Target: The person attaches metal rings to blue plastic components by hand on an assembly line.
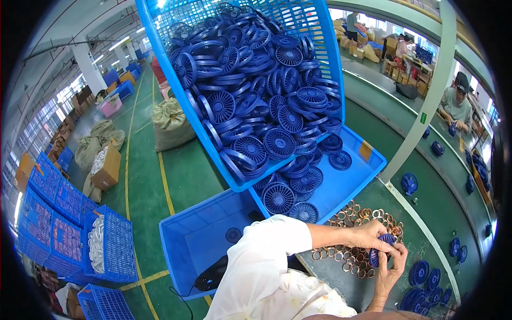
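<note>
Between my two hands is a dark blue round fan grille [375, 257], tilted on its edge above the table. My left hand [370, 233] reaches in from the left and grips its upper side with closed fingers. At its right side, my right hand [393, 265] closes its thumb and fingers on the rim. Whether a ring sits in the grille cannot be made out. Copper-coloured metal rings [348, 265] lie scattered on the table under and around my hands.
A large blue crate [186, 125] heaped with blue grilles [280, 143] tilts over a blue tray [352, 173]. Left of my arm stands a blue bin [181, 240]. More grilles [420, 272] lie on the green conveyor [392, 125]; a co-worker [456, 106] sits across it.
</note>
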Demonstrator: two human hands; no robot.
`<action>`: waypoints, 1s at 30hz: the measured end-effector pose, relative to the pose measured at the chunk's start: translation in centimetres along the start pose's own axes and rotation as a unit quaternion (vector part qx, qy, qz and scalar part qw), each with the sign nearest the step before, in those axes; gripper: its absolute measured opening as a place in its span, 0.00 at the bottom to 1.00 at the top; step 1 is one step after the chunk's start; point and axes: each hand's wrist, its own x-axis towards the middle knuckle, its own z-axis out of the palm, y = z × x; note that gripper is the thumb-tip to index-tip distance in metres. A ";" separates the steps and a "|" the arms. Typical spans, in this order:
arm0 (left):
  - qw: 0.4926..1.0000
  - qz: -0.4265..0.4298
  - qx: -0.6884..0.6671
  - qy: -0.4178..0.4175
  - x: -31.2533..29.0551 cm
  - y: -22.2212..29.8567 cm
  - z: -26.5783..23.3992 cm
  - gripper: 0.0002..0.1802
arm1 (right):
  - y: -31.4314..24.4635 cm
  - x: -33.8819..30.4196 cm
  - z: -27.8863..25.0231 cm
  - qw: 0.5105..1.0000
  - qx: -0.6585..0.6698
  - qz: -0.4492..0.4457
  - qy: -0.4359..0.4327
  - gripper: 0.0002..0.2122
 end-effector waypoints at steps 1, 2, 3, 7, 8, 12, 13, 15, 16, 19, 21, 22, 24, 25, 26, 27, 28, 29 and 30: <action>0.999 0.035 -0.010 -0.007 0.3 -0.4 0.1 0.21 | -0.1 0.0 -0.2 1.000 0.003 0.005 0.002 0.20; 0.997 0.070 -0.019 -0.013 0.4 -0.8 0.2 0.20 | -0.4 -0.1 0.3 0.988 0.133 0.075 0.031 0.23; 0.998 0.062 0.022 -0.018 0.3 -0.5 0.2 0.19 | -1.0 -0.1 0.8 0.953 0.259 0.147 0.060 0.26; 0.987 0.099 0.128 0.008 -0.4 0.8 0.6 0.18 | -0.3 -2.3 0.8 0.855 0.418 0.306 -0.009 0.19; 0.982 0.112 0.152 0.004 -0.5 0.8 0.5 0.17 | -0.9 -2.1 0.7 0.855 0.419 0.306 -0.011 0.19; 0.969 0.127 0.212 -0.010 -0.8 1.6 0.5 0.17 | -1.7 -1.7 0.1 0.872 0.380 0.309 -0.006 0.17; 0.964 0.132 0.231 -0.015 -0.9 2.0 0.5 0.18 | -1.8 -1.6 -0.1 0.883 0.361 0.301 -0.005 0.16; 0.930 0.184 0.319 0.014 -1.4 2.5 0.2 0.22 | -1.1 -1.3 -1.3 0.939 0.251 0.236 0.012 0.13; 0.892 0.244 0.378 0.050 -1.5 2.4 -0.2 0.23 | 0.7 -1.2 -2.6 0.958 0.189 0.215 0.021 0.11; 0.878 0.205 0.398 0.168 -1.0 2.9 -3.6 0.21 | 5.8 -1.8 -7.7 0.975 -0.125 0.121 0.139 0.11; 0.802 0.262 0.456 0.281 -1.1 2.8 -6.2 0.15 | 9.3 -3.2 -11.8 0.920 -0.290 0.200 0.173 0.14; 0.784 0.254 0.464 0.325 -1.6 3.0 -7.3 0.13 | 13.7 -4.5 -14.8 0.895 -0.402 0.092 0.171 0.15; 0.760 0.154 0.517 0.362 -1.0 2.8 -9.3 0.12 | 19.8 -8.1 -19.7 0.846 -0.484 0.123 0.188 0.16; 0.741 0.114 0.547 0.372 -1.4 2.7 -10.4 0.09 | 20.9 -8.9 -20.4 0.822 -0.515 0.154 0.188 0.17; 0.729 0.072 0.570 0.373 -1.4 2.2 -11.3 0.09 | 21.9 -9.6 -20.9 0.799 -0.549 0.147 0.196 0.18; 0.715 0.030 0.591 0.372 -1.5 2.0 -11.9 0.09 | 21.8 -9.7 -20.7 0.799 -0.549 0.148 0.194 0.18; 0.715 -0.020 0.609 0.343 -1.6 1.8 -12.4 0.11 | 21.8 -9.7 -20.5 0.790 -0.568 0.130 0.190 0.18; 0.714 -0.021 0.610 0.343 -1.5 1.7 -12.7 0.11 | 21.7 -9.8 -20.1 0.781 -0.585 0.112 0.187 0.18; 0.741 -0.087 0.588 0.313 -2.1 2.2 -12.8 0.13 | 16.7 -7.5 -16.4 0.746 -0.631 0.090 0.191 0.18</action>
